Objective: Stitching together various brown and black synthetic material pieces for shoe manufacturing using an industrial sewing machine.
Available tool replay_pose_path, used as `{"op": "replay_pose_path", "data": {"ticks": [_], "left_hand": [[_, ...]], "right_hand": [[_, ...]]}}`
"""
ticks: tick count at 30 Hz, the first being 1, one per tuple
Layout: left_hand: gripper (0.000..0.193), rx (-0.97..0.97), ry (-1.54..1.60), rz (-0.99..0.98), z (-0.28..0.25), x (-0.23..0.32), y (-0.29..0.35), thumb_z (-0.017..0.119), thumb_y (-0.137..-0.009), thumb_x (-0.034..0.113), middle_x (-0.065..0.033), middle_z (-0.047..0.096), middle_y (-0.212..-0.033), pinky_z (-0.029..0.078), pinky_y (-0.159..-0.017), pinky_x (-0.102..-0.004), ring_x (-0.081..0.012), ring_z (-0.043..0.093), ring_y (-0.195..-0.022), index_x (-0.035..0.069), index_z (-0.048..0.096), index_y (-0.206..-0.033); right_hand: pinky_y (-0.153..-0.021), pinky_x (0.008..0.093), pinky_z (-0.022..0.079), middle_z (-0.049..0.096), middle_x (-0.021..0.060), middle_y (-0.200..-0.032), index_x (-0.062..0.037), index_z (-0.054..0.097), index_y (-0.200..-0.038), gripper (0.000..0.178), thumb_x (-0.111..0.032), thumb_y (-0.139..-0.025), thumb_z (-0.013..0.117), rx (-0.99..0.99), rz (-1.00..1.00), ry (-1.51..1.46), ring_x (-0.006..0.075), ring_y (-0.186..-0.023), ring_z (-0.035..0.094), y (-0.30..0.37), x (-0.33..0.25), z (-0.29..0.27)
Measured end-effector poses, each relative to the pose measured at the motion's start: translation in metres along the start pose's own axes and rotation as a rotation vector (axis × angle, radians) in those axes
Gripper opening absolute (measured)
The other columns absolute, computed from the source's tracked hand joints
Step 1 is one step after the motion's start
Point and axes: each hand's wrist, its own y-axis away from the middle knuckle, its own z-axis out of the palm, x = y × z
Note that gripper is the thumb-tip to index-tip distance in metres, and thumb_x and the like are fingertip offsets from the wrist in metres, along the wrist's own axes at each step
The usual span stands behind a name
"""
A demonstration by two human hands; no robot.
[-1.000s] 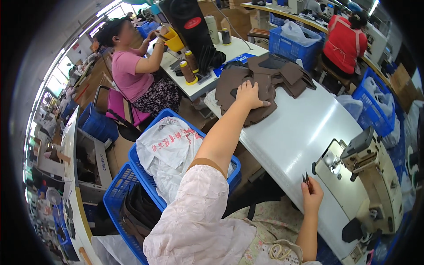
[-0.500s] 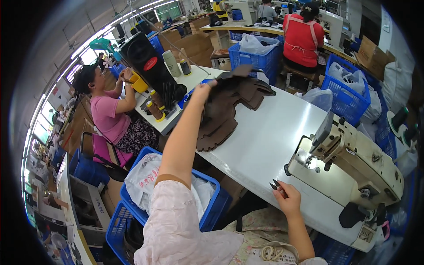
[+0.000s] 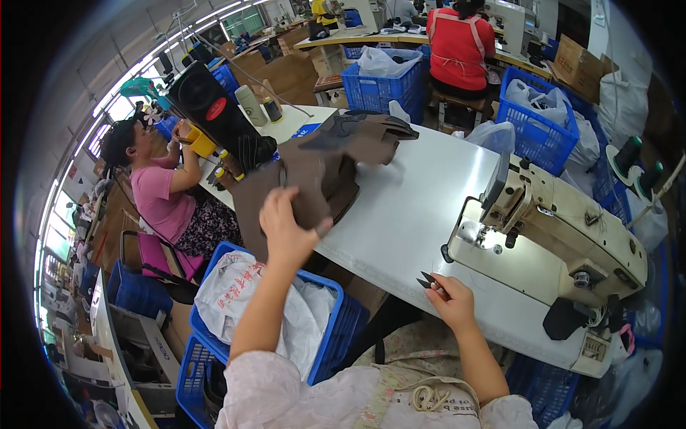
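The brown pieces (image 3: 307, 175) stretch from eight to two o'clock over the table (image 3: 407, 207), mostly toward two o'clock from the left hand (image 3: 287, 227), the nearer one; blur hides whether its fingers pinch or just touch. The right hand (image 3: 452, 300), toward five o'clock, clasps snips (image 3: 426, 280).

Beyond the white worktable (image 3: 411, 200), a long bench (image 3: 389, 38) with a tan edge stretched across the room, and past the table's right end rose a pale wall or pillar (image 3: 607, 32). Left of the table stood a magenta chair (image 3: 156, 256); farther left of it, bright windows (image 3: 91, 141) showed beneath glowing strip lights (image 3: 232, 11).
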Motion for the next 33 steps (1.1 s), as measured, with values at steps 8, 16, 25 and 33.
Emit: {"op": "replay_pose_path", "data": {"ticks": [8,16,25,33], "left_hand": [[0.114,-0.558,0.039,-0.373,0.004,0.008,0.095,0.085,-0.062,0.052,-0.0236,0.053,-0.132,0.035,-0.104,-0.0488,-0.0403,0.048,-0.125,0.005,0.032,-0.151],[0.12,-0.675,0.539,-0.608,0.014,0.001,0.115,0.089,-0.061,0.047,-0.0326,0.041,-0.142,0.03,-0.113,-0.0465,-0.0433,0.041,-0.135,0.008,0.024,-0.154],[0.059,-0.662,1.216,-1.097,0.037,0.034,0.148,0.071,-0.088,0.025,0.0054,0.043,-0.093,0.036,-0.074,-0.0265,-0.0064,0.044,-0.09,0.005,0.045,-0.138],[0.051,-0.803,1.263,-1.09,0.042,0.048,0.153,0.068,-0.09,0.02,0.0038,0.047,-0.1,0.043,-0.073,-0.0248,-0.0071,0.048,-0.094,0.009,0.048,-0.137]], "right_hand": [[-0.055,0.0277,0.048,0.067,0.0068,-0.078,-0.0044,0.07,-0.106,0.032,-0.017,-0.079,0.08,0.006,-0.04,0.067,0.0166,-0.059,0.061,0.003,0.0,0.0],[-0.055,0.0286,0.05,0.067,0.0078,-0.078,-0.0045,0.07,-0.107,0.033,-0.021,-0.08,0.079,0.02,-0.067,0.069,0.0184,-0.06,0.062,0.001,0.0,0.001],[-0.058,0.0262,0.047,0.066,0.0047,-0.08,-0.0041,0.07,-0.109,0.033,-0.013,-0.078,0.079,0.026,-0.043,0.04,0.0133,-0.061,0.057,0.001,0.001,0.0],[-0.06,0.0247,0.045,0.063,0.0034,-0.084,-0.0048,0.067,-0.117,0.04,-0.005,-0.078,0.075,-0.026,0.049,-0.122,0.0105,-0.064,0.053,0.016,-0.02,-0.018]]}}
